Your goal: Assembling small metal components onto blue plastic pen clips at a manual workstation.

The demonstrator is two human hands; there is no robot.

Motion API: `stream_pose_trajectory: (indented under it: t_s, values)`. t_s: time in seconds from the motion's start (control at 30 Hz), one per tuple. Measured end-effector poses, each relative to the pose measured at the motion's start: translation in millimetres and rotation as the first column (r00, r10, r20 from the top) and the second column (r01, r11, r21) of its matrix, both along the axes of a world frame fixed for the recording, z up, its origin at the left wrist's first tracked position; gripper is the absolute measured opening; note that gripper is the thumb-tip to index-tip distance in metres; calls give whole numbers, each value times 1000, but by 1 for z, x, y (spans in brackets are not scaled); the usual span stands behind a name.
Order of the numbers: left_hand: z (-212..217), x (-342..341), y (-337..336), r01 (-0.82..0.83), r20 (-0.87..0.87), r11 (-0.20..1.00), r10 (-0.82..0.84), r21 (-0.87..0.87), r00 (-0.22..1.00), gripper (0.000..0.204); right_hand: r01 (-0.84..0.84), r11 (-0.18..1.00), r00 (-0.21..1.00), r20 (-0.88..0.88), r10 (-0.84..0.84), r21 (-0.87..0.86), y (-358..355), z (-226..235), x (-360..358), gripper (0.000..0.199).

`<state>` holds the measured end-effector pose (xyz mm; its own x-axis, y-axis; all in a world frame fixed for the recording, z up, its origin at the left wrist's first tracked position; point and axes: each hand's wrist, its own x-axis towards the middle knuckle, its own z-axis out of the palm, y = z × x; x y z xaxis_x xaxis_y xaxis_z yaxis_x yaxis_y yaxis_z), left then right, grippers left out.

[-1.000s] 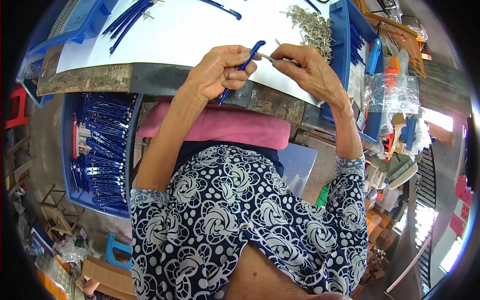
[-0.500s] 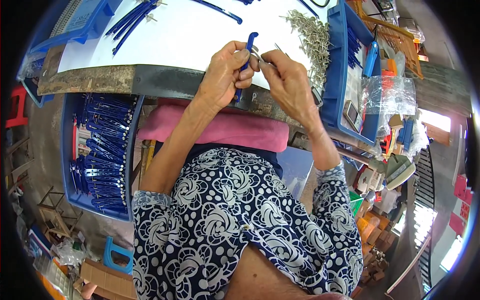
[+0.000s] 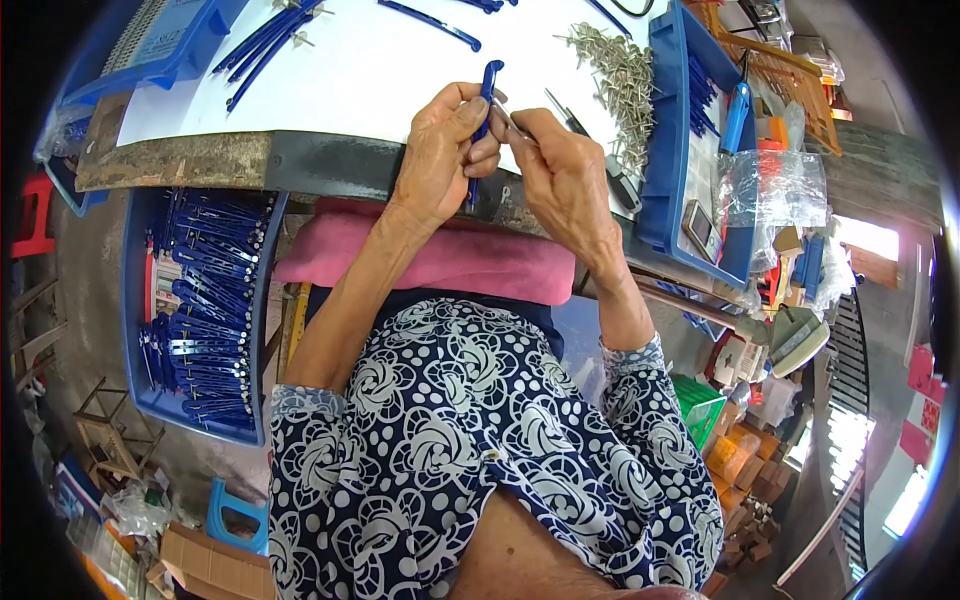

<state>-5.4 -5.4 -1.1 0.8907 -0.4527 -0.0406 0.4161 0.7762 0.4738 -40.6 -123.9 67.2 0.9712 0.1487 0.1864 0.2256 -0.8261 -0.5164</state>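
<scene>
Above the table's front edge, my left hand point(image 3: 435, 155) is closed around a long, narrow blue strip point(image 3: 489, 80), held nearly upright. Its hooked end points up and its lower end shows beneath the fingers. Against the strip's side, my right hand point(image 3: 568, 180) pinches something small and metallic, mostly covered by the fingertips. The two hands' fingers meet at the strip. Just right of my right hand lies a pointed metal tool with a dark grey handle point(image 3: 624, 188). Beyond it is a heap of small metal pins with flat heads point(image 3: 620, 85).
White sheeting point(image 3: 350, 85) covers the tabletop, with several blue strips point(image 3: 262, 50) at the far left. A blue tray point(image 3: 668, 130) bounds the right side, holding a phone point(image 3: 702, 228). Lower left, a blue bin point(image 3: 190, 415) is full of blue strips. A pink cloth point(image 3: 420, 260) hangs below the edge.
My right hand has moved slightly left, closer against the strip, uncovering more of the grey-handled tool. The blue strip has shifted a little left with my left hand.
</scene>
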Motion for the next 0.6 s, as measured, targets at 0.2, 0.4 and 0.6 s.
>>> stream_pose_trajectory:
  t_s: [0.2, 0.4, 0.6]
  values:
    - [-6, 3, 1, 26, -9, 997, -27, -76, 1000, 14, 95, 969, 991, -114, -71, 227, -6, 5, -1, 16]
    - [-7, 7, 4, 115, -6, 982, -118, -152, 993, 14, 86, 969, 975, -218, -35, 231, -11, 10, 8, 18]
    - [-5, 7, 3, 95, -17, 991, -97, -90, 995, 13, 41, 984, 977, -213, -3, 174, -16, 10, 14, 20]
